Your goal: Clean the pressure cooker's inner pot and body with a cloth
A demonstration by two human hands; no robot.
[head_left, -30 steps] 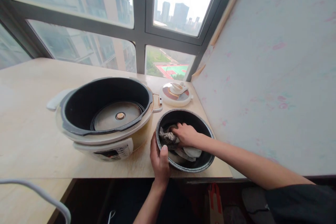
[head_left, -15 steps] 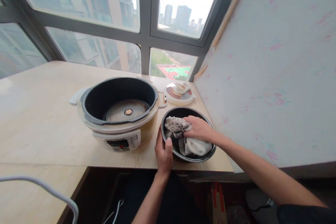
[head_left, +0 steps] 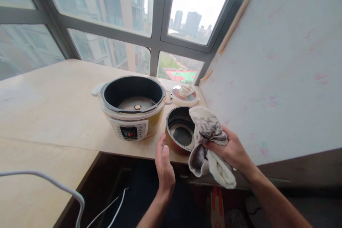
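My right hand [head_left: 231,149] grips a bunched white cloth [head_left: 208,128] with dark grey stains, held up over the right side of the dark inner pot [head_left: 171,128]. The cloth hides that side of the pot, whose inside shows a pale bottom with a dark round patch. My left hand [head_left: 165,167] is just in front of the pot's left side, fingers stretched out and holding nothing. To the left stands the electric pressure cooker [head_left: 128,124], uncovered, with a metal heating plate [head_left: 128,104] at its bottom.
Behind the pot lies the cooker's lid [head_left: 184,94]. A patterned wall [head_left: 267,78] bounds the counter [head_left: 53,103] on the right, windows at the back. A white cable [head_left: 53,183] curves across the lower left. A paper bag [head_left: 217,206] stands below.
My right hand has lifted the cloth out of the pot, up and towards me. My left hand has let go of the pot's rim. The view has shifted slightly.
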